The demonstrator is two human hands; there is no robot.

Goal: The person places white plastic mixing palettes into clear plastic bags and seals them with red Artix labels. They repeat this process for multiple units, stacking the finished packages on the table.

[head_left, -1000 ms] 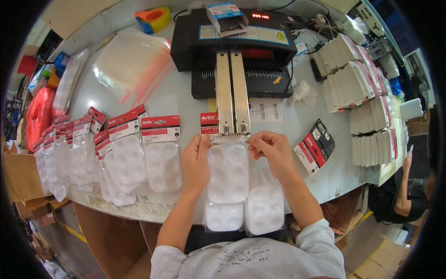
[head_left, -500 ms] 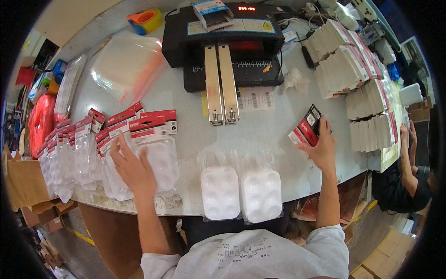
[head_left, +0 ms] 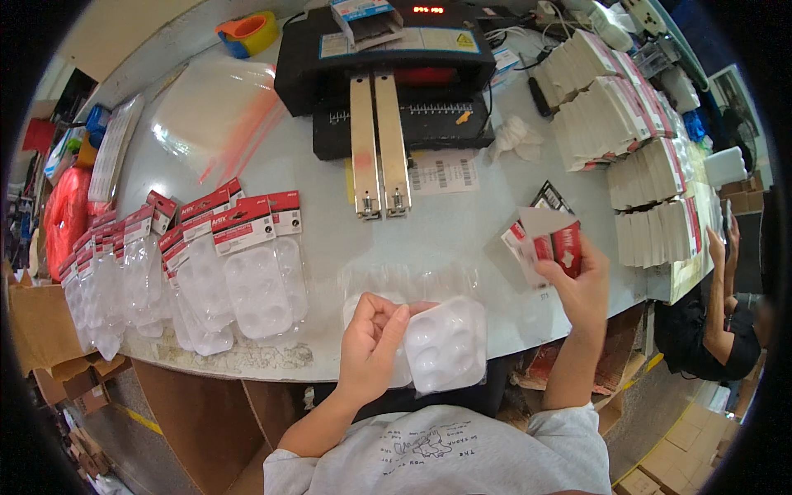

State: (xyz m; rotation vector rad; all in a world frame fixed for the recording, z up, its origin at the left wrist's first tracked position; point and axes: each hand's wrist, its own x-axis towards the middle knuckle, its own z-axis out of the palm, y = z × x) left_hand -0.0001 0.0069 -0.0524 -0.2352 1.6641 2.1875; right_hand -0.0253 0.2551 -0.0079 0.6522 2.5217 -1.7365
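Two white plastic paint palettes with round wells, in clear bags, lie side by side at the table's front edge. My left hand (head_left: 373,346) is closed at the upper left corner of the right-hand palette (head_left: 448,346), thumb and fingers pinched on it or its bag. It covers much of the left-hand palette, whose lower edge shows beneath the hand. Over to the right, my right hand (head_left: 582,289) grips a folded red and white header card (head_left: 567,247), its pale flap raised. More cards (head_left: 551,198) lie behind and under it.
Bagged palettes with red header cards (head_left: 247,227) overlap at the left. A black machine (head_left: 388,49) with two metal bars (head_left: 380,148) stands at the back. Clear bags (head_left: 210,115) lie left of it. Stacked cards (head_left: 652,190) line the right side, near another person's hands (head_left: 722,247).
My left hand has left the bagged palettes at the left and closed at the right-hand front palette, which now sits slightly tilted. My right hand has taken up a card from the small pile.
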